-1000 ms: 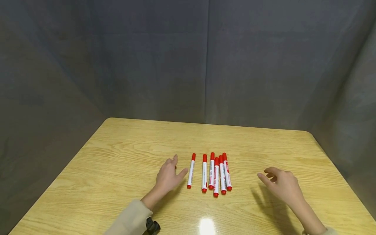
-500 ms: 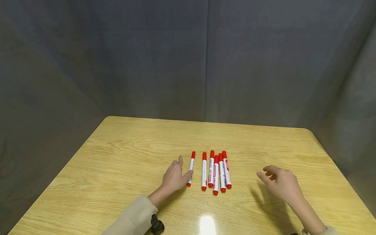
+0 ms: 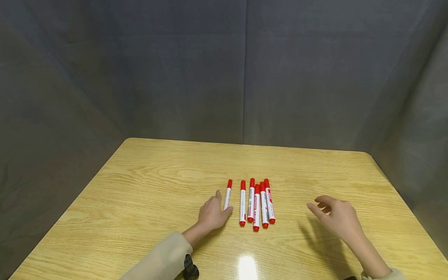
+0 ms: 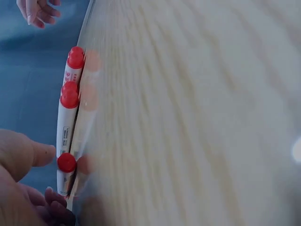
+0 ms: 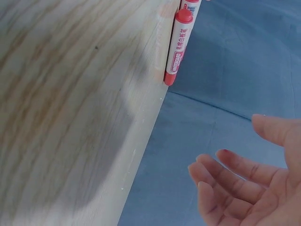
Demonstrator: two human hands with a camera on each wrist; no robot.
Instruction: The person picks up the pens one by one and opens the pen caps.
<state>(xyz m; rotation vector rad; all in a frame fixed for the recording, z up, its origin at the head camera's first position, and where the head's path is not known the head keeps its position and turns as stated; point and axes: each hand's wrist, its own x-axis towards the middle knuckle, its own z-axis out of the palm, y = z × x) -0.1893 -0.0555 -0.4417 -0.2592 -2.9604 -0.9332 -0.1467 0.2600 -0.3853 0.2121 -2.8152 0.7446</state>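
My left hand (image 3: 212, 213) is low over the leftmost red-capped whiteboard marker (image 3: 228, 196), its thumb overlapping that marker's lower part in the head view. In the left wrist view the thumb (image 4: 40, 154) and the fingertips (image 4: 57, 207) lie on either side of this marker's red end (image 4: 66, 163), with a gap showing by the thumb. Several more white markers with red caps (image 3: 243, 202) lie roughly parallel just to the right, the rightmost ones bunched together. Off to their right, my right hand (image 3: 338, 216) hovers with loosely curved fingers and holds nothing.
The wooden table (image 3: 168, 163) spans the lower part of the head view. Dark grey curtains (image 3: 182, 77) hang behind it and along both sides. A black device (image 3: 190, 268) sits at the left wrist by the beige sleeve (image 3: 168, 252).
My left hand has moved right and down to the leftmost marker, so its thumb now crosses that marker's near part. The right hand stays almost still, and the markers lie as before.
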